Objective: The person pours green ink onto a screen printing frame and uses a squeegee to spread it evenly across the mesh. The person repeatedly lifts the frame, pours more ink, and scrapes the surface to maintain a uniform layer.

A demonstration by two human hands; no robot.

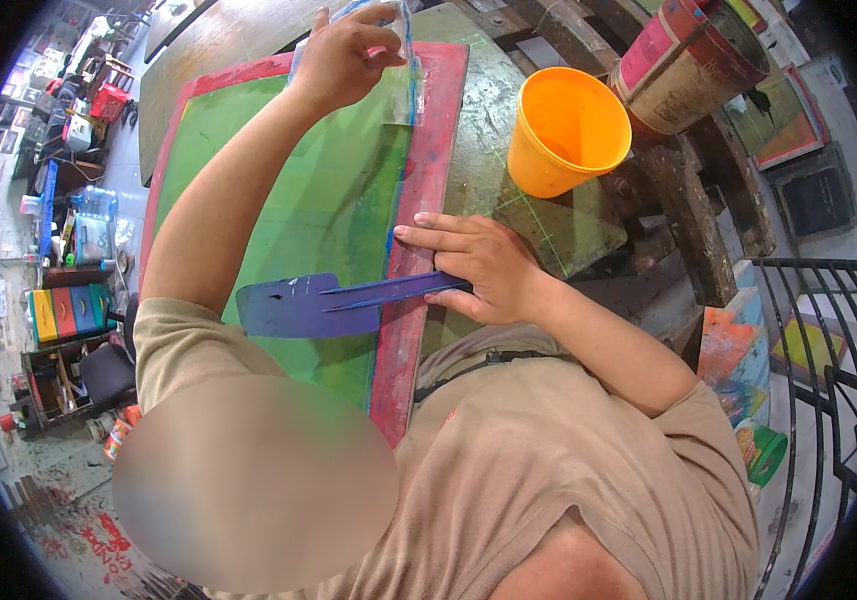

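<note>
A screen-printing frame (432,150) with red-painted edges and green mesh lies slanted on the table. My right hand (483,265) grips the handle of a blue-purple spatula (293,307) between thumb and fingers, some fingers stretched out. The wide, flat blade is over the near part of the mesh; whether it touches is unclear. At the frame's far end, my left hand (348,60) has its fingers apart and slightly bent, above a clear plastic piece (403,100) with blue edging. Nothing shows in its grasp.
An orange plastic cup (558,150) stands on the table right of the frame. Behind it is a large, stained bucket (688,75) near dark wooden beams (693,200). Black metal bars (818,375) rise at the right. A black chair (110,376) and shelves are at the left.
</note>
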